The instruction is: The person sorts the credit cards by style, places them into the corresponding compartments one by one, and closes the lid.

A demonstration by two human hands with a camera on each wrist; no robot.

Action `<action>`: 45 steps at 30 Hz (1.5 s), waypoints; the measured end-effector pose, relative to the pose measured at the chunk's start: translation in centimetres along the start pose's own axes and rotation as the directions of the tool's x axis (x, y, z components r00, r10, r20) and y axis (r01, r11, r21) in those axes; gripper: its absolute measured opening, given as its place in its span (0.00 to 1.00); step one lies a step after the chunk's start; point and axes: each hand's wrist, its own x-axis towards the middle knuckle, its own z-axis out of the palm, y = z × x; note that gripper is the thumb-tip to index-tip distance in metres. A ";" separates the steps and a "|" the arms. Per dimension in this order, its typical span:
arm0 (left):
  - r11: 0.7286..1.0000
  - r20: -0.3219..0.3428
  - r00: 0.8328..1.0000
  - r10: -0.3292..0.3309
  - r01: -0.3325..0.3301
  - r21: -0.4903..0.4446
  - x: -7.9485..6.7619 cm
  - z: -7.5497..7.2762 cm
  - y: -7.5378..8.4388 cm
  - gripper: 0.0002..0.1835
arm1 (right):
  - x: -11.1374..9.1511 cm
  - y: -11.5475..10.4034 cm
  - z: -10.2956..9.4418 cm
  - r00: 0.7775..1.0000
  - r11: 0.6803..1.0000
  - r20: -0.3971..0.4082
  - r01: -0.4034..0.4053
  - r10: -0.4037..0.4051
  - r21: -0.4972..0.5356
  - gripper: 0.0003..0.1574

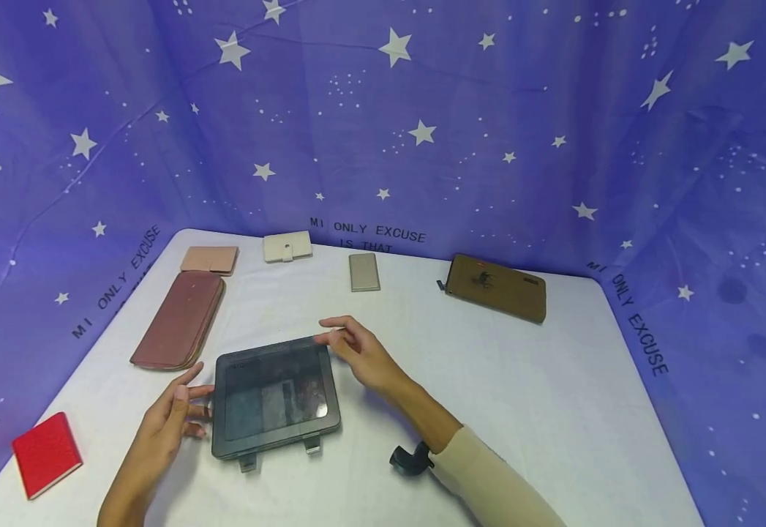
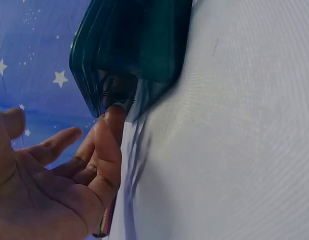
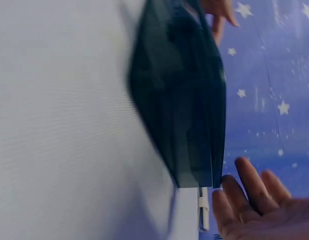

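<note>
A dark translucent plastic case (image 1: 241, 406) with a lid and two front latches (image 1: 313, 443) is at the left middle of the table; a few blurred items show through its lid. Fingers of my left hand (image 1: 162, 424) touch the case's left end, where the left wrist view shows a fingertip against a dark fitting (image 2: 119, 90). At the far right corner my right hand (image 1: 364, 359) has its fingertips on or beside the rim. In the right wrist view those fingers (image 3: 249, 187) look loosely extended near the case (image 3: 189, 130). Whether the case's base is flat on the table is unclear.
A brown zip wallet (image 1: 178, 320) and a pink wallet (image 1: 210, 259) lie behind left, a red notebook (image 1: 47, 454) front left. Farther back are a cream snap wallet (image 1: 287, 247), a beige rectangular holder (image 1: 364, 272) and an olive zip pouch (image 1: 496, 289). Starry curtains (image 1: 383, 132) surround the table.
</note>
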 end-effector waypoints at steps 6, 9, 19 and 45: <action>0.999 0.040 0.998 -0.043 0.042 0.010 0.1 0.8 0.5 0.30 | -3.6 -0.9 1.5 0.980 0.840 0.198 0.134 -0.033 -0.526 0.56; 0.996 0.062 0.997 -0.053 0.048 0.077 0.3 1.2 0.7 0.34 | -4.8 -1.1 2.6 0.970 0.677 0.243 0.199 -0.030 -0.708 0.65; 0.971 0.115 0.993 0.007 -0.034 0.236 0.9 2.2 0.9 0.46 | -5.0 -0.6 4.2 0.967 0.258 0.217 0.244 -0.131 -0.935 0.61; 0.660 0.085 0.970 0.226 -0.217 0.720 2.4 5.4 2.2 0.63 | -4.7 0.0 3.3 0.969 0.260 0.158 0.205 -0.189 -0.944 0.52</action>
